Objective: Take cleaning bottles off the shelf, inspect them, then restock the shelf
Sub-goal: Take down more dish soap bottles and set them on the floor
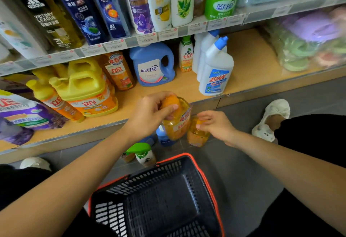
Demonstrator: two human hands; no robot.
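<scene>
My left hand (149, 114) grips the orange cap of a large orange dish-soap bottle (177, 124), held tilted just in front of the wooden bottom shelf (168, 91). My right hand (215, 124) holds the top of a smaller orange bottle (197, 137) that stands on the floor right beside it. A small blue bottle (163, 136) and two green-capped spray bottles (143, 155) stand on the grey floor below my hands. On the shelf stand yellow jugs (88, 87), a blue detergent jug (153, 64) and white toilet-cleaner bottles (215, 70).
A black shopping basket with an orange rim (204, 178) sits on the floor between my knees. Shampoo bottles (104, 3) fill the upper shelf. Bagged sponges (309, 46) lie at the shelf's right. My white shoes (271, 119) flank the bottles; the shelf has a gap at centre right.
</scene>
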